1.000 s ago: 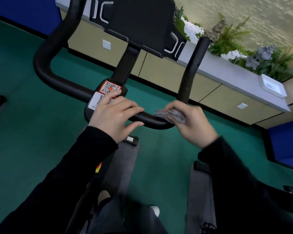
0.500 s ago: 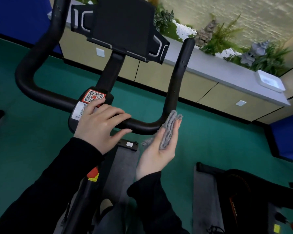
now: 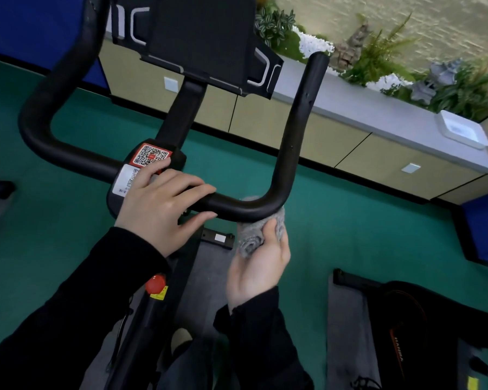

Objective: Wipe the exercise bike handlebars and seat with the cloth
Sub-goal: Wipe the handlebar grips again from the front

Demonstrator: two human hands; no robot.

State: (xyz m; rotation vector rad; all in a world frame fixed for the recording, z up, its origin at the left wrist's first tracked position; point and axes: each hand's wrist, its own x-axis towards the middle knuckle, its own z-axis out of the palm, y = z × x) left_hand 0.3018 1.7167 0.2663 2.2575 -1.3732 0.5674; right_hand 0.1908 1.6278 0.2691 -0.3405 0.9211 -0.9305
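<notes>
Your right hand is turning over: a second ago it was lying on top of the handlebars with the cloth beneath it, and now it is sitting palm up under the bar, pushing the grey cloth against the underside of the right-hand bend. You are pinning the bunched cloth in your palm with the thumb. The fingers are hiding behind the cloth and the bar, so I cannot tell how far they are wrapping round the tube. Your left hand is staying at the middle of the handlebars, fingers lying fairly straight across the top and the thumb reaching along below, resting rather than clamping. The two hands are keeping apart, with a bare stretch of bar between them. To my eye you are finishing the top of this bend and starting on its underside, so the task is looking early: the right upright, the whole left loop of the handlebars and the seat, which is not showing, are still waiting. Just beyond your left fingers a QR sticker is sitting on the handlebar clamp, a black screen holder is rising above it, a red knob is showing below the handlebars, and behind them a counter is carrying plants and a white tray.
</notes>
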